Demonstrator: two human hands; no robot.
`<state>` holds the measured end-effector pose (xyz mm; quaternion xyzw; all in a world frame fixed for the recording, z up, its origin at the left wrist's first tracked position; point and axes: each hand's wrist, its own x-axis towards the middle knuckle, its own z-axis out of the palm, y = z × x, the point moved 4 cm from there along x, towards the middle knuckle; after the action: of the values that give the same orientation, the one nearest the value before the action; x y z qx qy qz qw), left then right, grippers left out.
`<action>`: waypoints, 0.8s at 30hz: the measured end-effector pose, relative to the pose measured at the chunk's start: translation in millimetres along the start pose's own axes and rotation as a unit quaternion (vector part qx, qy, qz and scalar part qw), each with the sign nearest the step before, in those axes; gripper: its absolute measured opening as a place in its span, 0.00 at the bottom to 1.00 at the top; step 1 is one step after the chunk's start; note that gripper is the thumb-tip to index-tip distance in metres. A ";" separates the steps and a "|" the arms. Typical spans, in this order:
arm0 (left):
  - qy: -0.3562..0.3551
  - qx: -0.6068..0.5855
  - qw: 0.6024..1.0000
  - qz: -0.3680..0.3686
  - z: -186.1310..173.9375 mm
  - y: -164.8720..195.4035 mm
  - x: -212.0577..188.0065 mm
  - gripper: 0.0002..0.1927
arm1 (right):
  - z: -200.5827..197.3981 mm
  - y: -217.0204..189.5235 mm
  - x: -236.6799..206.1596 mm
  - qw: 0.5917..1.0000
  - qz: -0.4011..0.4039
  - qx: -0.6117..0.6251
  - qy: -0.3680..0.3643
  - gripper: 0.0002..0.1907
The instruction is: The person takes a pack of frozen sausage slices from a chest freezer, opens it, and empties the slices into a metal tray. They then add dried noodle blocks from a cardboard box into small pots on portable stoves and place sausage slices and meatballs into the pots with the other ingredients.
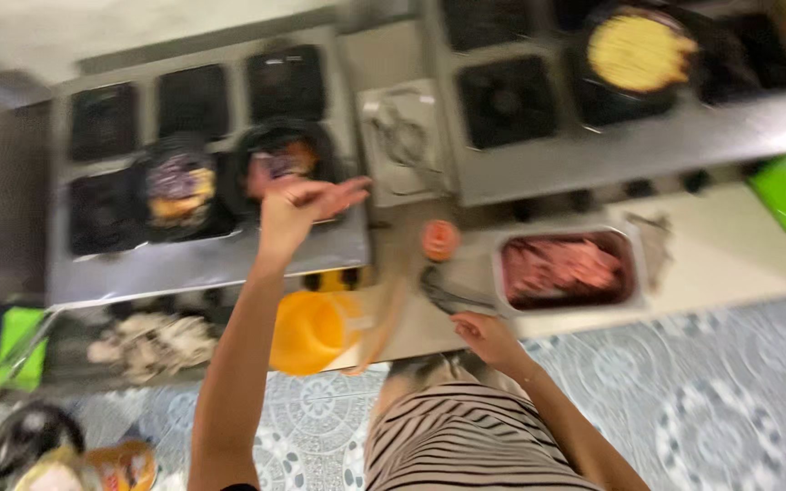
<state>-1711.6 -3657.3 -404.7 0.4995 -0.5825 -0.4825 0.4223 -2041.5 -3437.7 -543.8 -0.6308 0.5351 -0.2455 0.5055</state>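
Left hand (307, 205), fingers loosely open, hovers above a hot pan (279, 159), risking burns; right hand (488, 338) grips tongs (452, 295).

The stove (202, 264) on the left is brushed steel with a dull sheen, and its dark pans (279, 150) look matt black. The second stove (629, 150) shows the same grey metal — a brighter glare along its front edge. The tray (568, 270) of pink meat is thin shiny metal. The orange jug (307, 332) looks like smooth, slightly glossy plastic. The desk (730, 245) is a pale, matt surface; the floor (730, 400) is patterned tile, smooth. Striped cloth (466, 436) looks soft and matt. Blur hides finer texture.
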 end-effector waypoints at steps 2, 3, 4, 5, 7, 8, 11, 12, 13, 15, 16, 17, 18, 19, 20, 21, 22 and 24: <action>0.062 -0.020 0.998 0.011 -65.3 -6.9 8.7 0.09 | 18.0 -11.5 20.0 1.000 -0.004 -0.016 0.008 0.15; 0.082 -0.014 0.996 0.028 -89.2 -11.0 14.9 0.09 | 27.5 -15.5 27.6 1.000 0.002 -0.014 -0.008 0.14; 0.098 -0.008 0.994 0.044 -108.2 -14.6 21.5 0.10 | 36.2 -19.8 32.7 1.000 0.010 -0.012 -0.021 0.14; 0.094 0.012 0.995 0.020 -121.3 -21.1 29.2 0.10 | 44.3 -23.4 36.1 0.999 0.020 -0.010 -0.031 0.13; 0.078 0.051 0.995 -0.029 -137.6 -33.6 42.4 0.11 | 58.5 -29.6 38.1 0.999 0.034 -0.022 -0.035 0.13; 0.069 0.115 0.991 0.008 -141.6 -33.5 48.2 0.13 | 63.9 -31.1 38.4 0.998 0.041 -0.029 -0.035 0.13; 0.056 0.250 0.964 0.071 -147.8 -34.1 62.5 0.19 | 74.5 -33.7 34.9 0.999 0.030 -0.003 -0.019 0.13; 0.065 0.260 0.962 0.059 -150.9 -36.2 66.5 0.23 | 76.5 -32.5 33.1 0.999 0.036 -0.002 -0.014 0.13; 0.073 0.271 0.959 0.045 -153.2 -37.9 69.8 0.27 | 78.0 -30.9 30.7 0.999 0.043 -0.001 -0.008 0.14; 0.111 0.280 0.952 0.061 -156.9 -34.0 73.9 0.22 | 80.5 -25.5 24.2 0.998 0.070 0.006 0.004 0.14; 0.127 0.286 0.947 0.068 -155.9 -31.2 74.9 0.20 | 81.0 -22.0 19.9 0.996 0.090 0.010 0.012 0.14; 0.114 0.294 0.949 0.019 -152.4 -32.2 76.6 0.18 | 81.1 -18.3 15.9 0.994 0.110 0.015 0.020 0.14; 0.097 0.302 0.948 -0.029 -147.4 -32.1 76.1 0.16 | 80.6 -16.0 11.9 0.993 0.114 0.005 0.032 0.14; 0.077 0.311 0.944 -0.077 -136.7 -32.5 73.0 0.14 | 79.6 -13.2 7.5 0.992 0.120 -0.003 0.045 0.14; 0.081 0.349 0.933 0.013 -121.8 -20.6 68.2 0.11 | 77.1 -10.2 1.7 0.990 0.129 -0.012 0.063 0.15; 0.083 0.380 0.915 0.105 -105.7 -6.8 59.3 0.09 | 74.1 -7.7 -4.5 0.988 0.129 -0.013 0.084 0.15; 0.085 0.401 0.891 0.197 -83.3 6.3 50.2 0.08 | 69.6 -5.4 -10.6 0.986 0.130 -0.017 0.104 0.15; 0.017 0.357 0.896 0.262 -17.2 15.6 28.3 0.11 | 57.0 1.5 -25.6 0.982 0.127 -0.021 0.135 0.15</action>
<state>-1701.7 -3687.1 -386.0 0.4537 -0.8184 -0.1053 0.3365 -2001.5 -3392.6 -560.3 -0.5291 0.6793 -0.2505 0.4426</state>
